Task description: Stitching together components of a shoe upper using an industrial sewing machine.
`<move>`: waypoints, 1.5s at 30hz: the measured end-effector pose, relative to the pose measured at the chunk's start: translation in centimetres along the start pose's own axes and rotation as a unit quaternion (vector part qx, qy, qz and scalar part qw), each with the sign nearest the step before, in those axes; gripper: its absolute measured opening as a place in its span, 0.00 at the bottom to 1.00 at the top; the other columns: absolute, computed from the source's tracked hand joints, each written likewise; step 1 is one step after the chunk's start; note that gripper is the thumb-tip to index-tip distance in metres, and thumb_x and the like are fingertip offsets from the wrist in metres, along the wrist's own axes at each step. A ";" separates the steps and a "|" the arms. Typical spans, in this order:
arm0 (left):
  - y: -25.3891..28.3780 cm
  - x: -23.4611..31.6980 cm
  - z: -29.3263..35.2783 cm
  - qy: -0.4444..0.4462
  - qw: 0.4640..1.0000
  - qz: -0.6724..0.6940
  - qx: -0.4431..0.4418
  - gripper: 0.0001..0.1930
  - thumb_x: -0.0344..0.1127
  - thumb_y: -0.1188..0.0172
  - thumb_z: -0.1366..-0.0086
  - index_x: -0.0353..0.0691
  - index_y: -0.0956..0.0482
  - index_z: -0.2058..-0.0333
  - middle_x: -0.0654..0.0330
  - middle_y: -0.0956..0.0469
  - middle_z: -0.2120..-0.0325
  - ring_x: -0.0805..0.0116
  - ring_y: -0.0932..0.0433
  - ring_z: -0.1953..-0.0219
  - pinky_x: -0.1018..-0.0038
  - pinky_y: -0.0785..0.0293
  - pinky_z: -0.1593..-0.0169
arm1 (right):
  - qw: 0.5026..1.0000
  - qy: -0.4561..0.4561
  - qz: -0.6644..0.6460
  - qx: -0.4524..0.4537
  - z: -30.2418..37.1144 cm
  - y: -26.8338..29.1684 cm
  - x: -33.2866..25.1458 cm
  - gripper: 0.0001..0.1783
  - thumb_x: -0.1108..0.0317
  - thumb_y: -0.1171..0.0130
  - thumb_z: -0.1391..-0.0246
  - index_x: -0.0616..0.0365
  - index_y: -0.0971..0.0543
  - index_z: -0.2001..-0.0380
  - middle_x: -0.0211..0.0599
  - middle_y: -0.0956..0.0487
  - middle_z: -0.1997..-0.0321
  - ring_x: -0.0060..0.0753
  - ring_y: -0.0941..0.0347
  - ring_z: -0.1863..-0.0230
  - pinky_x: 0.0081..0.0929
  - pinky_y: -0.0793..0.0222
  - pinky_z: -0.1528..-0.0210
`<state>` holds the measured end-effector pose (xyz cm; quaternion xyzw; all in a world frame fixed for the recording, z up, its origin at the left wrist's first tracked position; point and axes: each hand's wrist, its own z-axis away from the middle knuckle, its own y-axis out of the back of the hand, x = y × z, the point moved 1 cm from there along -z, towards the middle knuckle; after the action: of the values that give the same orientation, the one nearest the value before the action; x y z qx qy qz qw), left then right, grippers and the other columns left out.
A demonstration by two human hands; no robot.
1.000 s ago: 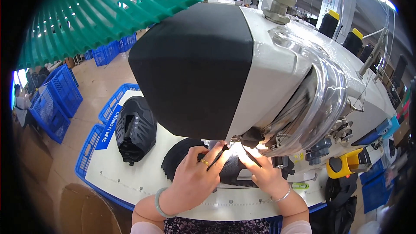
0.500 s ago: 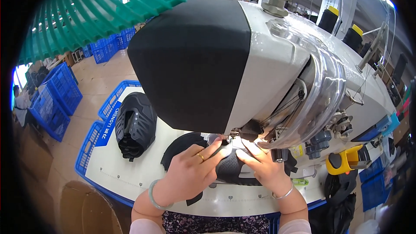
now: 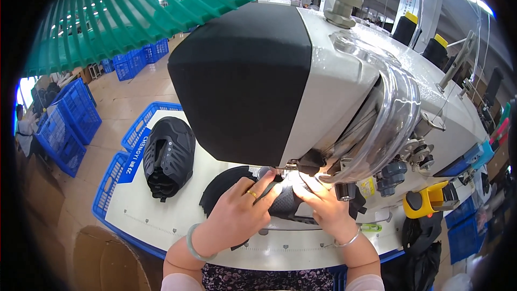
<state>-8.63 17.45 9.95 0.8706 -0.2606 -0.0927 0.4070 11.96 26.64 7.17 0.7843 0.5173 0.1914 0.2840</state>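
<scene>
Under the lit needle area of a sewing machine (image 3: 242,86) lies a black shoe upper (image 3: 287,202), with a textured middle and a flap spread to the left. My left hand (image 3: 237,213) rests on its left side, index and middle fingers stretched toward the presser foot (image 3: 292,168). Opposite it, my right hand (image 3: 326,206) presses down with its fingers extended close to the needle. Both thumbs are hard to make out. A stack of nested black shoe uppers (image 3: 171,156) sits on the left of the white table (image 3: 145,226).
Blue baskets (image 3: 107,180) border the table's left edge. A green fan guard (image 3: 161,16) hangs at the upper left. Thread cones (image 3: 405,28) stand behind the machine. A yellow holder (image 3: 429,200) and a small green tool (image 3: 370,227) are on the right. An open cardboard box (image 3: 99,258) stands lower left.
My right hand has shifted slightly left and up with the shoe upper, whose right part has turned a little. The left hand stays nearly in place. The whole view moves slightly.
</scene>
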 end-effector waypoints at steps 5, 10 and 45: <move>-0.4 -0.4 -0.2 -0.003 1.000 -0.030 0.004 0.23 0.28 0.38 0.56 0.33 0.23 0.57 0.50 0.28 0.49 0.64 0.32 0.68 0.74 0.26 0.63 | 1.000 -0.005 0.015 -0.004 0.5 -0.6 0.6 0.28 0.77 0.41 0.66 0.38 0.17 0.57 0.30 0.21 0.67 0.36 0.25 0.68 0.39 0.28 0.57; -1.0 -0.4 -0.1 0.003 0.999 -0.037 0.013 0.25 0.29 0.38 0.56 0.34 0.24 0.54 0.50 0.28 0.48 0.63 0.31 0.66 0.72 0.26 0.62 | 0.997 -0.010 0.065 -0.045 0.9 0.0 0.1 0.29 0.76 0.41 0.66 0.38 0.18 0.55 0.30 0.22 0.68 0.35 0.29 0.72 0.38 0.32 0.54; -0.3 -0.1 -0.1 0.038 0.999 0.022 0.017 0.24 0.27 0.43 0.58 0.37 0.21 0.56 0.46 0.26 0.49 0.63 0.26 0.72 0.71 0.24 0.66 | 0.993 -0.077 0.026 -0.091 -0.3 1.0 -2.2 0.21 0.57 0.38 0.47 0.48 0.20 0.50 0.27 0.30 0.88 0.28 0.35 0.90 0.26 0.42 0.84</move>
<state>-8.59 17.78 9.81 0.8740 -0.2657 -0.0456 0.4042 11.62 24.36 8.00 0.7807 0.4542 0.1841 0.3877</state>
